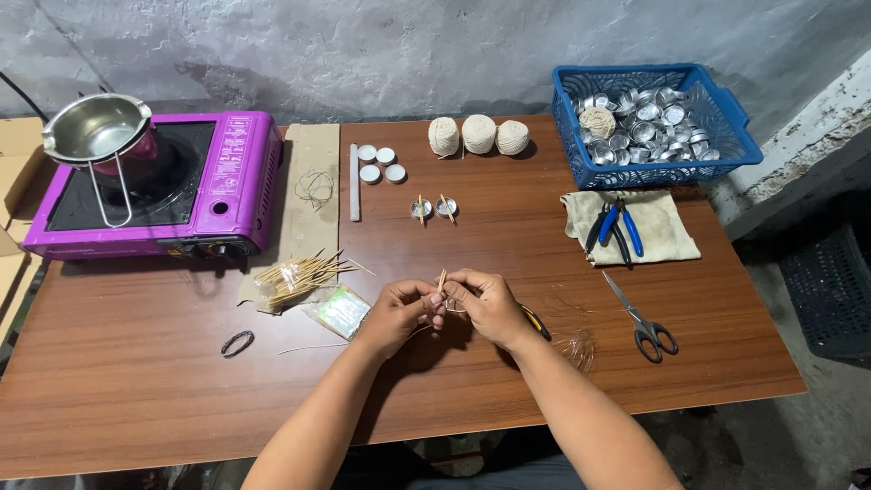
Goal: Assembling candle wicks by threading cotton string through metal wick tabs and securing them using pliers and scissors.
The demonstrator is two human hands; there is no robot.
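Both hands meet over the middle of the brown table point(136, 381). My left hand point(399, 308) and my right hand point(485, 304) pinch a pair of thin wooden sticks point(442, 279) between their fingertips, held upright. What lies under the hands is hidden. Two small metal cups point(434, 209), each with sticks laid across, stand farther back. A bundle of wooden sticks point(295, 275) lies to the left of my left hand, beside a small clear packet point(340, 311).
A purple portable stove point(227, 172) with a steel pot point(95, 132) sits at the back left. A blue basket point(717, 109) of metal cups stands back right. Three string balls point(478, 134), white discs point(379, 163), pliers point(615, 227) on a cloth, scissors point(640, 318), a black band point(237, 343).
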